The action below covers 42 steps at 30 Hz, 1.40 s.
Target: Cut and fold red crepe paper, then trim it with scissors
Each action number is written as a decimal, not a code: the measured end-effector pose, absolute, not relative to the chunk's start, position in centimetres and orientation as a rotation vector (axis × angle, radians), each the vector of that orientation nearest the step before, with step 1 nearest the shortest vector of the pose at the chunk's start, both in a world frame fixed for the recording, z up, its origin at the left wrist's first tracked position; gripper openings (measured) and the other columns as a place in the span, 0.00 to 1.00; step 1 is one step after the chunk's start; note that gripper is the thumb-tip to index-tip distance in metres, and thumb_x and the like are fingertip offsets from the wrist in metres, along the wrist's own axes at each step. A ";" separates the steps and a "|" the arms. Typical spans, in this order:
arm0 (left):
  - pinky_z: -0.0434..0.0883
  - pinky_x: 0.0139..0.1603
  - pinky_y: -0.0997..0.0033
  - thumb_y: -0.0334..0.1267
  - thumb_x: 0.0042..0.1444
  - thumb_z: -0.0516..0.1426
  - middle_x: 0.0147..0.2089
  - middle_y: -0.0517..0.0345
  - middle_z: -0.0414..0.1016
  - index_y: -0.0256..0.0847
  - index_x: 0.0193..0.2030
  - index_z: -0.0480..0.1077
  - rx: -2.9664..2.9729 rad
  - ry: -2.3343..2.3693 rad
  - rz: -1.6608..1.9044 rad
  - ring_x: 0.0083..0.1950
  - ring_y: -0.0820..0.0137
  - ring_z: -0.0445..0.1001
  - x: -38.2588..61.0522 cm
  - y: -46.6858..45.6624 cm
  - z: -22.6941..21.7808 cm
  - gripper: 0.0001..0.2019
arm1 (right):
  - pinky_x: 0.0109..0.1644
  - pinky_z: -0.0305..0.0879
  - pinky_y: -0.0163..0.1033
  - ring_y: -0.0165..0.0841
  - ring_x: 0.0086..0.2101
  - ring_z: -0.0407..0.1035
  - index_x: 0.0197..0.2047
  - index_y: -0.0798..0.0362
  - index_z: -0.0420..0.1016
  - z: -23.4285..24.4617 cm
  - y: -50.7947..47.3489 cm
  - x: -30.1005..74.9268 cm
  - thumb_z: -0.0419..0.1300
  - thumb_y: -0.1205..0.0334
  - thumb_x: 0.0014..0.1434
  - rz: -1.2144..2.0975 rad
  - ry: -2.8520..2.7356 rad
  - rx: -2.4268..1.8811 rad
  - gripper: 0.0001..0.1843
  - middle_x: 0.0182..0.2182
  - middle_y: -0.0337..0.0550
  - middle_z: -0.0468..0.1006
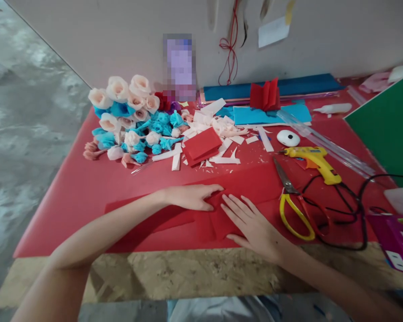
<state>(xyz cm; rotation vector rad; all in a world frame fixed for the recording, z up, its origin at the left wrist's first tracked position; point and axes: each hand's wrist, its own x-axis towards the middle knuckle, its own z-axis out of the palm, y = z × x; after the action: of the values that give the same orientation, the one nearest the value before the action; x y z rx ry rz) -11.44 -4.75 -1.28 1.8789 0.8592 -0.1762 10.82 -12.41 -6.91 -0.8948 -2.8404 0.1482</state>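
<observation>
A long sheet of red crepe paper [251, 183] lies across the red-topped table in front of me, with a folded part under my hands. My left hand [193, 197] rests on it, thumb and forefinger spread apart. Just to the right, my right hand [255, 226] lies flat on the folded part, fingers stretched out. Scissors [290, 190] with yellow and red handles lie right of the paper, blades partly apart. Beyond the sheet, a folded red paper piece [202, 145] sits on white paper scraps [221, 123].
White, blue and pink paper flowers [134, 120] crowd the back left. A yellow glue gun [314, 161] with a black cord [361, 219] lies at the right, near a white round object [288, 137]. Clear sticks [329, 143] and blue paper [272, 114] are behind.
</observation>
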 end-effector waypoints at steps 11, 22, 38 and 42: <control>0.71 0.47 0.63 0.30 0.62 0.41 0.45 0.46 0.74 0.32 0.50 0.66 2.746 1.166 0.133 0.46 0.63 0.73 -12.1 -11.2 -1.1 0.16 | 0.63 0.48 0.50 0.42 0.63 0.45 0.62 0.65 0.56 -7.4 -12.5 10.6 0.47 0.49 0.62 0.154 -2.850 -0.937 0.33 0.64 0.56 0.52; 0.50 0.66 0.58 0.48 0.63 0.43 0.67 0.36 0.50 0.22 0.63 0.50 2.833 1.237 0.063 0.69 0.56 0.47 -10.8 -13.7 -6.2 0.31 | 0.63 0.50 0.51 0.44 0.64 0.41 0.64 0.69 0.49 -7.4 -12.7 10.4 0.48 0.44 0.59 0.177 -2.817 -1.015 0.42 0.64 0.60 0.51; 0.50 0.67 0.57 0.52 0.62 0.42 0.68 0.36 0.46 0.24 0.64 0.51 2.778 1.235 0.006 0.69 0.55 0.45 -10.8 -13.8 -5.9 0.33 | 0.62 0.49 0.54 0.49 0.63 0.44 0.64 0.65 0.52 -6.7 -11.8 10.1 0.48 0.40 0.57 0.210 -2.724 -1.335 0.42 0.64 0.64 0.46; 0.50 0.67 0.56 0.51 0.62 0.43 0.68 0.36 0.46 0.24 0.64 0.50 2.775 1.241 0.003 0.69 0.55 0.44 -10.8 -13.8 -6.0 0.33 | 0.62 0.47 0.56 0.51 0.62 0.44 0.64 0.65 0.52 -6.9 -11.8 10.0 0.49 0.37 0.55 0.167 -2.744 -1.349 0.45 0.64 0.66 0.46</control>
<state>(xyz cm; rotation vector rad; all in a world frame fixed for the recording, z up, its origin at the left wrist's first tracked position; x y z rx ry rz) -10.77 -13.84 -5.96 2.7751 1.2410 0.0035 10.01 -11.83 -6.90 -1.3487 -2.7435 0.1665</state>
